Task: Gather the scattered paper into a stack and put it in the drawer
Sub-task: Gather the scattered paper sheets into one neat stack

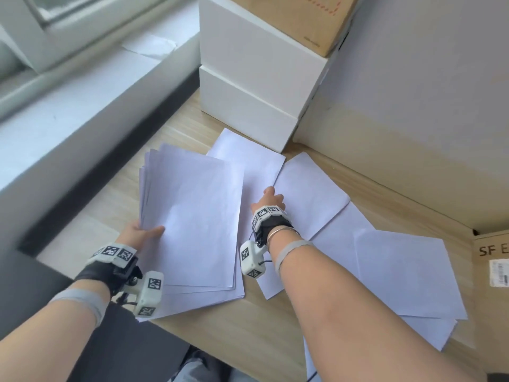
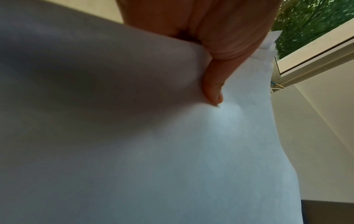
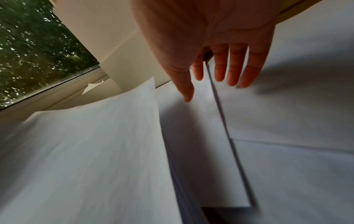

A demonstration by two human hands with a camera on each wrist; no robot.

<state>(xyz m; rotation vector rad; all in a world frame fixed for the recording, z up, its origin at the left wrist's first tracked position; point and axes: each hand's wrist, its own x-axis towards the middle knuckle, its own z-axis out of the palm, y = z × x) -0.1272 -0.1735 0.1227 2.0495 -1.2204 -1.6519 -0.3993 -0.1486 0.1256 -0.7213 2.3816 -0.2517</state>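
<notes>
My left hand (image 1: 143,230) grips a stack of white paper (image 1: 192,216) at its left edge, thumb on top, lifted slightly off the wooden desk (image 1: 248,326). In the left wrist view the thumb (image 2: 212,91) presses on the stack (image 2: 172,151). My right hand (image 1: 271,198) reaches over loose sheets (image 1: 308,194) in the middle of the desk, fingers (image 3: 235,72) straight and spread, their tips at a sheet's edge (image 3: 287,113). More loose sheets (image 1: 399,271) lie to the right, overlapping. No drawer is in view.
Stacked white boxes (image 1: 253,86) with a cardboard box (image 1: 297,17) on top stand at the back of the desk. A large white box (image 1: 413,106) rises at the right, a cardboard parcel (image 1: 493,260) beside it. A windowsill (image 1: 68,92) runs along the left.
</notes>
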